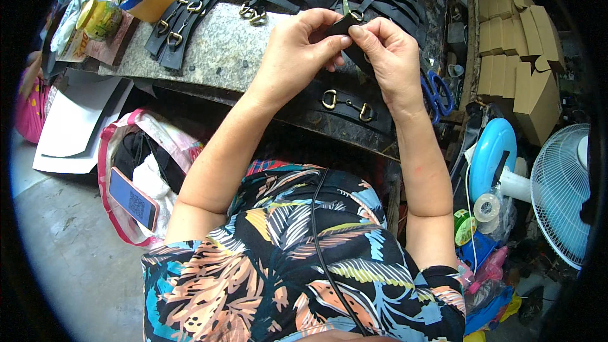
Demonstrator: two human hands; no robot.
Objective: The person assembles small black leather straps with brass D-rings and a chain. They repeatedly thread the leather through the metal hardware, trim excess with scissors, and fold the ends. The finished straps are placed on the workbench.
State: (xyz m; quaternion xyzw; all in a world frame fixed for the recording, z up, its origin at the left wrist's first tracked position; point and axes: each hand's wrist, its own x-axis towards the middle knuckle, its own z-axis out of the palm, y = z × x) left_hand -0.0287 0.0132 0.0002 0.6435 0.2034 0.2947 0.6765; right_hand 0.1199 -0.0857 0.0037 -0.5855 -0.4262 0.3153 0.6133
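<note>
Soft, even daylight fills the scene, brightest on the stone worktop (221, 44) left of the hands. Beneath them, under the worktop, shadow deepens. Fisheye bending and a black vignette ring the edges.

left hand (301, 47), right hand (389, 57), fingertips pinched (touching)

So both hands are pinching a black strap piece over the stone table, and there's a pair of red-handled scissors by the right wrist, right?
Nearly. In the head view both the left hand and the right hand do pinch the black strap piece over the stone table, but the scissors by the right wrist have blue handles, not red.
</note>
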